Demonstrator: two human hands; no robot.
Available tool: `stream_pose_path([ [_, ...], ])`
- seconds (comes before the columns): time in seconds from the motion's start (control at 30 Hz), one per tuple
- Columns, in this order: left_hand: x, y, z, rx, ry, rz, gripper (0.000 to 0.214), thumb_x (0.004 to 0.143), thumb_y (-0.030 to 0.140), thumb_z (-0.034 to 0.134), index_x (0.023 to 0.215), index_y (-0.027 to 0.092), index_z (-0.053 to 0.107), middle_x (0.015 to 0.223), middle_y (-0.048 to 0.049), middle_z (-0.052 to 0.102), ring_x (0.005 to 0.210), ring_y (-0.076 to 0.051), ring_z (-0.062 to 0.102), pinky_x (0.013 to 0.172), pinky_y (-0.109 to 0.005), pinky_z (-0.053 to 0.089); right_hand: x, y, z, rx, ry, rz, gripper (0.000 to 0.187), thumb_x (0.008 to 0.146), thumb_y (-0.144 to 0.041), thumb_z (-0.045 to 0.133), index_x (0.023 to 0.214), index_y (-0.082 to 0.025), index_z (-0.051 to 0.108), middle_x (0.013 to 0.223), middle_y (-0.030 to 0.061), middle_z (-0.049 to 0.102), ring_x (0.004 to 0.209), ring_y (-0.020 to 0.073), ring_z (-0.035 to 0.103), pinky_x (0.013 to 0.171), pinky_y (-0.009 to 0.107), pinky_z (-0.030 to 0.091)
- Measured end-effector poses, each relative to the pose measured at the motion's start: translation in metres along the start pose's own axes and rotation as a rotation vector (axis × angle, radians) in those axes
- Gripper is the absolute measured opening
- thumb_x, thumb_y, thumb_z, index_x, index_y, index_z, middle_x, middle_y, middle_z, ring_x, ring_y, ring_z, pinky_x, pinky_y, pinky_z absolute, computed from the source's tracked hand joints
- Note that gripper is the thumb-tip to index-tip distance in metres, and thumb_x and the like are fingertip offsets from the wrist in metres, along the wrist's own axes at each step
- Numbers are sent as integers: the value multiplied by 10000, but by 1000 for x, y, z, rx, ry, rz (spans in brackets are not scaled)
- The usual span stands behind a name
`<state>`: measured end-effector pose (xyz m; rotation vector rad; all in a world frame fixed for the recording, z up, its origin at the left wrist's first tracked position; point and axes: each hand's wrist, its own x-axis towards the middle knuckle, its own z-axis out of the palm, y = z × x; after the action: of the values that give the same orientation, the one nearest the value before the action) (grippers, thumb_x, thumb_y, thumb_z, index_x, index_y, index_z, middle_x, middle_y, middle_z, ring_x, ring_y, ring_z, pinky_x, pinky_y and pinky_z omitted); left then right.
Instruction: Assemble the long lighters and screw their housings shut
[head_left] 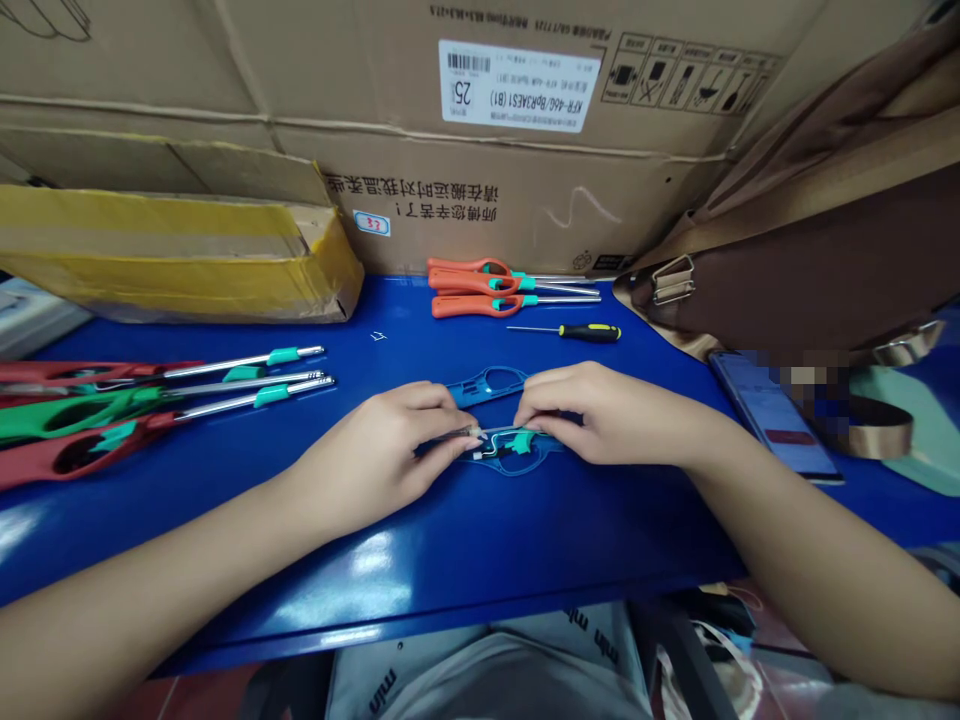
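Both hands work at an opened long-necked lighter low over the blue table (420,560). One blue casing half (471,388) lies just beyond my fingers; the other blue casing half (517,468) is under them, with a teal trigger (519,440) and a thin white wire (491,440) inside. My left hand (405,440) is closed, thumb and fingers pinching a small pale inner part (477,432) at the casing's left end. Closed over its right end, my right hand (589,412) pinches the lighter around its neck; its fingers hide the exact grip.
Several orange lighters (476,292) and a screwdriver (589,332) lie at the back. Red and green lighters (82,410) are at left, near a yellow-taped box (180,270). A large carton (540,180) stands behind. A phone (776,420) and brown bag (787,260) are at right.
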<state>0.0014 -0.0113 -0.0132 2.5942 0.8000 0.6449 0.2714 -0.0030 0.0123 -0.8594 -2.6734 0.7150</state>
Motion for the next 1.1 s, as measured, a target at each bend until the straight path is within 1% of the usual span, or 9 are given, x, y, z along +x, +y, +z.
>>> stream_pose_path([
  [0.37, 2, 5, 3, -45, -1, -66, 189, 1004, 229, 630, 1078, 173, 795, 900, -26, 720, 833, -143, 689, 722, -233, 512, 0, -1, -3, -7, -57, 44, 195, 931, -12, 565, 897, -165, 681, 878, 13, 691, 821, 144, 614, 763, 256, 444],
  [0.57, 2, 6, -5, -10, 0, -67, 206, 1013, 245, 603, 1044, 183, 797, 892, -22, 715, 812, -140, 685, 727, -245, 514, -4, 2, -9, -41, -90, 91, 202, 906, 8, 555, 863, -166, 647, 836, -4, 658, 776, 136, 582, 719, 253, 420],
  [0.63, 1, 4, -7, 2, 23, -85, 201, 1010, 272, 612, 1030, 192, 796, 893, -16, 714, 779, -131, 678, 714, -247, 516, -6, 5, -13, -52, -72, 119, 189, 905, -4, 562, 872, -167, 652, 843, 0, 668, 775, 139, 588, 712, 253, 425],
  [0.7, 1, 4, -7, -5, 31, -96, 196, 1007, 296, 620, 1030, 196, 788, 919, -16, 718, 788, -133, 679, 730, -253, 528, -6, 6, -14, -44, -43, 131, 169, 915, -28, 572, 910, -168, 666, 886, 11, 692, 812, 147, 611, 738, 255, 443],
  [0.83, 1, 2, 2, 21, 41, -57, 199, 1011, 288, 609, 1068, 179, 765, 1013, -53, 708, 929, -187, 674, 837, -319, 550, -4, 6, -12, -69, 2, 122, 157, 936, -59, 564, 941, -176, 669, 923, 21, 704, 843, 157, 623, 772, 266, 452],
  [0.93, 1, -1, 9, 56, 66, -34, 200, 1016, 282, 602, 1096, 179, 753, 1062, -67, 695, 970, -211, 653, 889, -367, 544, -3, 6, -10, -87, 71, 102, 156, 952, -71, 548, 955, -181, 659, 929, 19, 700, 838, 153, 618, 771, 262, 448],
  [1.03, 2, -4, 11, 35, 55, -32, 192, 1025, 270, 595, 1109, 174, 739, 1079, -64, 706, 981, -204, 652, 904, -363, 539, -4, 7, -11, -121, 164, 105, 141, 958, -84, 554, 968, -184, 653, 947, 21, 709, 855, 158, 619, 788, 268, 447],
  [1.1, 2, -5, 11, 27, 32, -15, 184, 1031, 259, 591, 1113, 170, 729, 1061, -56, 726, 982, -201, 653, 905, -357, 535, -4, 9, -11, -161, 189, 123, 134, 965, -94, 553, 979, -184, 651, 969, 27, 714, 883, 168, 623, 805, 280, 446],
])
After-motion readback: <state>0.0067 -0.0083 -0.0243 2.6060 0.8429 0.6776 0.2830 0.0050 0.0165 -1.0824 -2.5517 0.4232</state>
